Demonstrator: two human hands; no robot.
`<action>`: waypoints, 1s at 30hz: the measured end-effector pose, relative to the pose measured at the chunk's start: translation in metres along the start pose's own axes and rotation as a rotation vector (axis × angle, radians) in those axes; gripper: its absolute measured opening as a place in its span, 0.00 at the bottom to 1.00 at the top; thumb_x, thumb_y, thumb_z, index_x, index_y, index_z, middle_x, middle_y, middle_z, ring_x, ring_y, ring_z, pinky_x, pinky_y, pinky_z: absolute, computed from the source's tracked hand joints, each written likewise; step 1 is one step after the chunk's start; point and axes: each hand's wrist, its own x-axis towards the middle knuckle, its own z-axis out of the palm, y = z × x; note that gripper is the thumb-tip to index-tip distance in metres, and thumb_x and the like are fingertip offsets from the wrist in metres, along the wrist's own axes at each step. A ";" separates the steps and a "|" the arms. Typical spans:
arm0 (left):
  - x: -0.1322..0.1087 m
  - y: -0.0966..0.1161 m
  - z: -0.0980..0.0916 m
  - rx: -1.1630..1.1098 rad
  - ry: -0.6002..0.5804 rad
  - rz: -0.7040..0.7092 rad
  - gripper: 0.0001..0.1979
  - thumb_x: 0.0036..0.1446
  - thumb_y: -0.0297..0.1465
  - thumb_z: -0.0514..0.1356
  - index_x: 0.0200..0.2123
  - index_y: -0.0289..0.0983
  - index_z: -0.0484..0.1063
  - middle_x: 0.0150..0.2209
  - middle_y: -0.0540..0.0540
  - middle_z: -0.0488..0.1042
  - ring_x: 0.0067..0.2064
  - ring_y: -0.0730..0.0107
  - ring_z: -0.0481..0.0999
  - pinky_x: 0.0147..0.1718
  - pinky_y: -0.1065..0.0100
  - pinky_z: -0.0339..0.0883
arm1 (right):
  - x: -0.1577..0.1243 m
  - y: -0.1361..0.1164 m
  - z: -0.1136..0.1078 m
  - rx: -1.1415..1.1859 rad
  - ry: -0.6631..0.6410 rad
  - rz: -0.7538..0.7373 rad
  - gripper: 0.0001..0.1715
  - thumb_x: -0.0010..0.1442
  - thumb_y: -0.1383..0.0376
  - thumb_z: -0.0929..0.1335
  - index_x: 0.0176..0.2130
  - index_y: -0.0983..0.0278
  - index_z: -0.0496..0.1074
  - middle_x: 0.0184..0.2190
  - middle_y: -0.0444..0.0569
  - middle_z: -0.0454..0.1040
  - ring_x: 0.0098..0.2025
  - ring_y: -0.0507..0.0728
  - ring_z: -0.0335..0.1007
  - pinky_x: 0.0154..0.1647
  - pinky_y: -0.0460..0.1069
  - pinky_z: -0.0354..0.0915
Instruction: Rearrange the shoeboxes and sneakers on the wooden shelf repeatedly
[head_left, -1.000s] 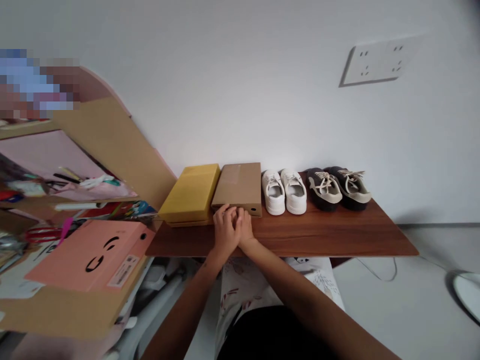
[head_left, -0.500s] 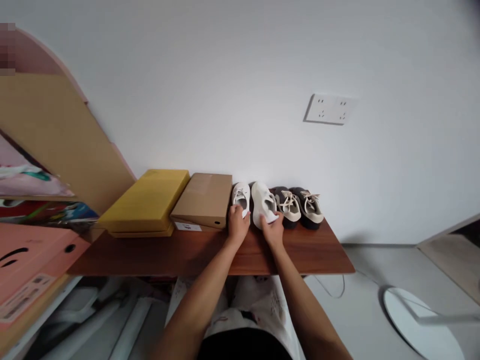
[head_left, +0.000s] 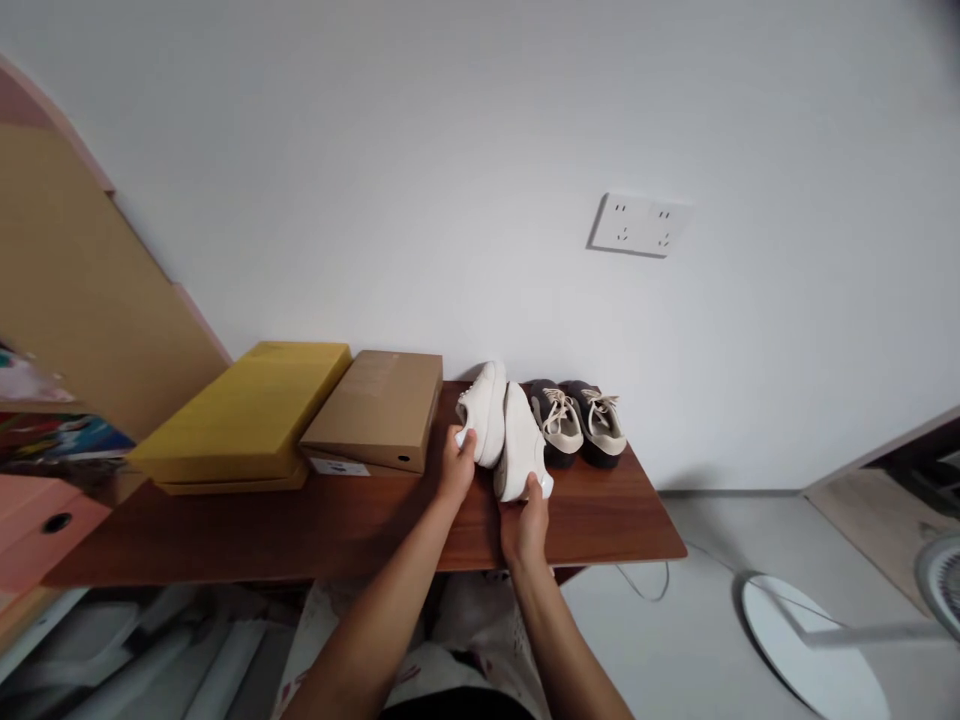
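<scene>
My left hand (head_left: 456, 468) grips a white sneaker (head_left: 489, 412) by its heel end, thumb on top. The shoe is tipped onto its side, with its sole turned right. In my right hand (head_left: 526, 520) is the other white sneaker (head_left: 517, 445), also held at the heel and tilted, its sole side facing left. The two white shoes lean close together over the brown wooden tabletop (head_left: 600, 520). Just right of them stands a pair of dark sneakers with cream laces, the nearer one (head_left: 556, 420) beside the farther one (head_left: 596, 420).
Left of the shoes lie a brown cardboard shoebox (head_left: 382, 405) and a yellow box (head_left: 247, 415). A pink box (head_left: 45, 530) sits at the far left. Behind is a white wall with a socket panel (head_left: 639, 225). A round white base (head_left: 814, 645) stands on the floor at right.
Both hands have tipped the white sneakers onto their sides, soles facing each other, and the right one has come nearer to me. The camera view has shifted slightly right.
</scene>
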 end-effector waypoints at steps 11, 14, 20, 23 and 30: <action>-0.038 0.026 -0.020 0.525 -0.035 0.067 0.30 0.62 0.40 0.57 0.64 0.35 0.57 0.63 0.28 0.60 0.58 0.46 0.71 0.53 0.49 0.69 | 0.014 -0.043 -0.049 -0.490 0.012 0.101 0.37 0.52 0.46 0.74 0.55 0.61 0.69 0.48 0.54 0.76 0.44 0.60 0.75 0.40 0.52 0.72; -0.069 0.044 -0.015 0.622 -0.090 0.287 0.34 0.61 0.38 0.58 0.68 0.36 0.54 0.65 0.29 0.56 0.62 0.44 0.67 0.57 0.48 0.67 | 0.018 -0.081 -0.086 -0.797 0.105 -0.278 0.34 0.54 0.47 0.72 0.54 0.62 0.71 0.52 0.56 0.72 0.47 0.61 0.71 0.46 0.55 0.70; -0.073 0.079 0.089 0.485 -0.509 0.514 0.23 0.62 0.29 0.57 0.61 0.37 0.64 0.59 0.33 0.66 0.59 0.55 0.71 0.56 0.57 0.69 | 0.082 -0.144 -0.083 -1.385 0.079 -0.822 0.26 0.60 0.54 0.65 0.53 0.66 0.70 0.57 0.64 0.64 0.63 0.69 0.57 0.62 0.66 0.57; -0.051 0.088 0.150 0.675 -0.589 0.299 0.17 0.58 0.27 0.62 0.51 0.31 0.72 0.53 0.27 0.71 0.56 0.46 0.74 0.52 0.53 0.70 | 0.120 -0.148 -0.067 -1.462 -0.050 -0.761 0.25 0.56 0.56 0.68 0.49 0.67 0.69 0.56 0.67 0.65 0.61 0.69 0.60 0.60 0.65 0.60; -0.020 0.085 0.169 0.200 -0.383 -0.029 0.12 0.64 0.34 0.54 0.43 0.35 0.73 0.44 0.36 0.77 0.45 0.56 0.79 0.46 0.56 0.74 | 0.166 -0.148 -0.077 -0.824 0.241 -0.416 0.31 0.60 0.49 0.62 0.55 0.65 0.60 0.46 0.53 0.72 0.43 0.59 0.70 0.42 0.55 0.71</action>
